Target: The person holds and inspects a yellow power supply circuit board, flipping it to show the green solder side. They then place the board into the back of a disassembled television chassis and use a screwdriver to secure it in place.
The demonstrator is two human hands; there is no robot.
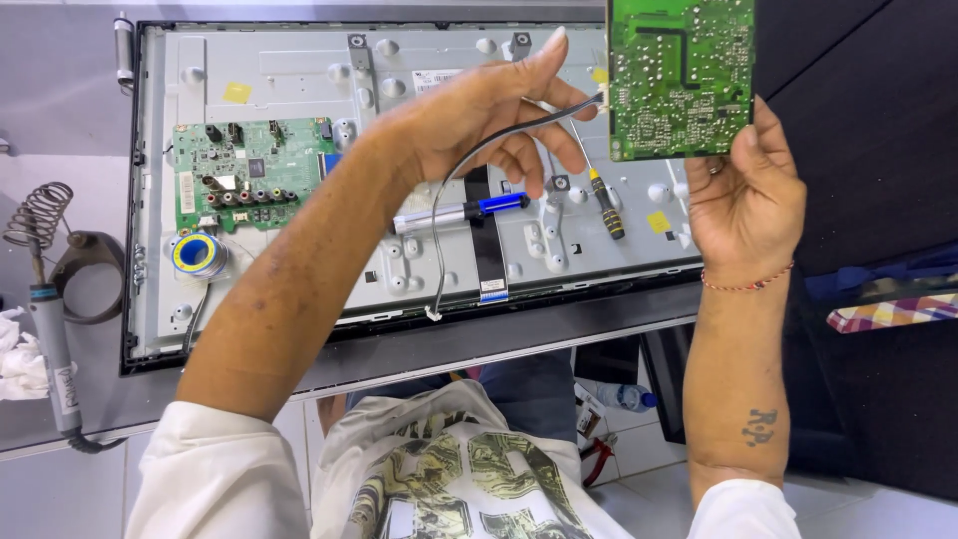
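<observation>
My right hand point(746, 195) holds up a green circuit board point(681, 75), solder side toward me, above the right part of an opened flat screen chassis point(299, 70). My left hand point(489, 105) reaches across to the board's left edge and pinches a thin black cable point(454, 185) attached there; the cable hangs down to a small white plug point(433, 314). A second green circuit board point(251, 172) sits mounted on the left of the metal back panel.
On the panel lie a blue-and-silver tool point(461, 212), a black-and-yellow screwdriver point(604, 205) and a spool of solder point(198, 254). A soldering iron point(52, 354) and its coil stand point(42, 215) rest at the left. Red pliers point(597, 459) lie on the tiled floor.
</observation>
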